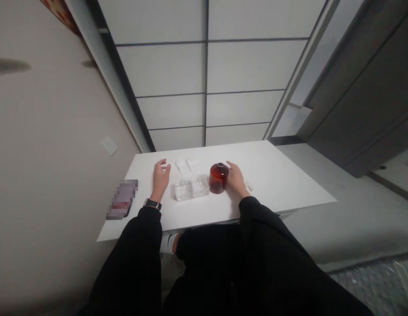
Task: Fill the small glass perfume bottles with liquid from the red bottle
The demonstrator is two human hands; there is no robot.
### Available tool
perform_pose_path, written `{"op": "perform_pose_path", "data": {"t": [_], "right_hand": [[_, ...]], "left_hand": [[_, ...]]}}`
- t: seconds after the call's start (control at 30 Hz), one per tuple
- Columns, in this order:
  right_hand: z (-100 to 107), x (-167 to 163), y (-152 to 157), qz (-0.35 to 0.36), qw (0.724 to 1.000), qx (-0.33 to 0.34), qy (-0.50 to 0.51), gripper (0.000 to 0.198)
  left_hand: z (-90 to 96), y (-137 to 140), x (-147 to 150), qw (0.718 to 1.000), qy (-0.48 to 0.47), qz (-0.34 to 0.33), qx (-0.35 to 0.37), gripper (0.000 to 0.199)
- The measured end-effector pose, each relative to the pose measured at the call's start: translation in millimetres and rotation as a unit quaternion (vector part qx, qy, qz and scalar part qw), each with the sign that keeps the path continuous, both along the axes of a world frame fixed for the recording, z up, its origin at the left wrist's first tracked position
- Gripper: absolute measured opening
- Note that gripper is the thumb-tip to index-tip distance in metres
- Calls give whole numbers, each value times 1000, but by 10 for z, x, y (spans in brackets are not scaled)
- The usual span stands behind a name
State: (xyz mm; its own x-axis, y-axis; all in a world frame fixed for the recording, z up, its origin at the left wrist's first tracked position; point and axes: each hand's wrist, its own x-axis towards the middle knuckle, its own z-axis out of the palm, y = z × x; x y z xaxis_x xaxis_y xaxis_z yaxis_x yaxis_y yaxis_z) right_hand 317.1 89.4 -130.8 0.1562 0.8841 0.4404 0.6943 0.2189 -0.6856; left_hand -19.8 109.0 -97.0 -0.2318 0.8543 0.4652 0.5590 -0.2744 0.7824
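A round amber bottle [218, 179] with a narrow open neck stands near the middle of the white table. My right hand [236, 179] is against its right side, some fingers hidden by the bottle, and appears to grip it. To the left, my left hand [161, 174] rests on the tabletop with fingers loosely curled and apart, holding nothing. Between my hands are two clear, square-sided bottles, the left one [184, 190] and the right one [200, 186], side by side. Behind them lie two white pump-like nozzles, one on the left [178, 166] and one on the right [189, 165].
A small white piece [249, 186] lies just right of my right wrist. A blurred-out phone-like object [122, 199] is at the white table's [289, 188] left edge. A wall is close on the left; panelled doors [177, 70] rise behind the table.
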Motion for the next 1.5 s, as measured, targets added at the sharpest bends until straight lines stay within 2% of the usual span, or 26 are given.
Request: {"op": "perform_pose_path", "data": {"t": [0.07,0.2,0.33,0.4,0.5,0.6,0.67,0.77,0.9,1.13,1.3,1.5], "right_hand": [[-3,16,153,29,999,-22,-10,46],[-35,143,304,77,995,-67,-16,18],[52,274,294,49,996,-72,10,25],[165,290,237,29,997,-51,46,31],[394,227,86,9,983,37,179,30],[631,93,-113,48,966,103,232,33],[754,-3,-235,82,958,128,243,46],[848,-125,-352,103,950,142,259,34],[837,-254,-397,133,942,142,273,27],[738,-428,-399,136,952,121,245,22],[701,-457,-370,119,963,135,200,23],[725,-428,-355,146,963,132,187,19]], "left_hand": [[-89,78,-2,1000,7,16,-7,29],[-204,80,31,999,40,11,-11,36],[-223,51,61,997,80,9,-1,32],[-218,59,52,996,81,22,7,32],[-205,81,29,996,76,32,12,34],[-188,92,21,997,68,37,4,34],[-172,87,24,997,61,38,0,33],[-141,67,27,998,51,41,-1,31],[-101,36,30,998,42,47,-2,29],[-83,9,33,997,62,40,-1,24],[-99,21,23,997,69,20,-10,23],[-125,48,29,997,78,-8,-23,23]]}}
